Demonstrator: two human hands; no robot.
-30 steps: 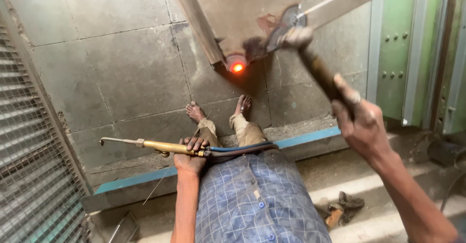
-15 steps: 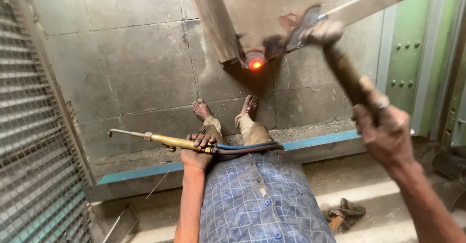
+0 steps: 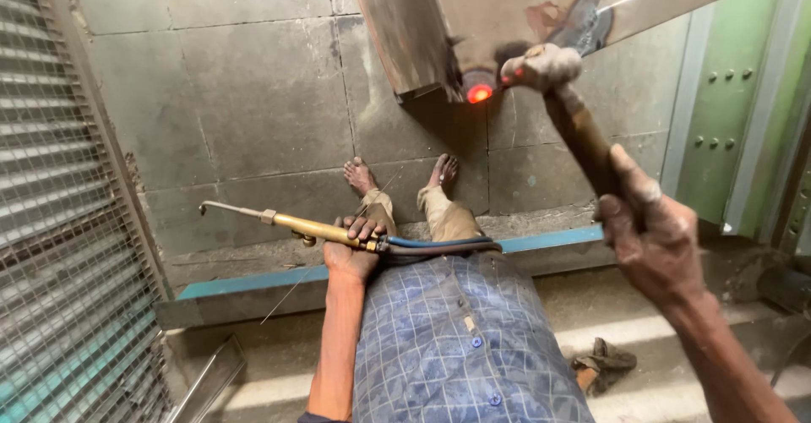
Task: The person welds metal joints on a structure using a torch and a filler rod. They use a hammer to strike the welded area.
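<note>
Right hand (image 3: 655,237): clenched round the wooden handle of a hammer (image 3: 562,106), raised at upper right. Hammer head, worn and pale, sits just beside a glowing red-orange spot (image 3: 479,93) on the lower edge of a rusty steel plate (image 3: 507,9); whether it touches cannot be told.

Left hand (image 3: 355,250): grasping the brass body of a cutting torch (image 3: 291,223), held level at waist height, thin bent nozzle pointing left. Blue hoses (image 3: 439,243) run from the torch's rear across the body.

Shirt (image 3: 460,347): blue, grid-checked, buttoned. Two bare feet (image 3: 401,174) on a grey stone-slab floor (image 3: 253,93).

Blue-edged steel beam (image 3: 253,281): lies across, under the torch. Metal grating (image 3: 59,220): far left. Green riveted steel frame (image 3: 735,102): far right. No packages, labels or signs in view.
</note>
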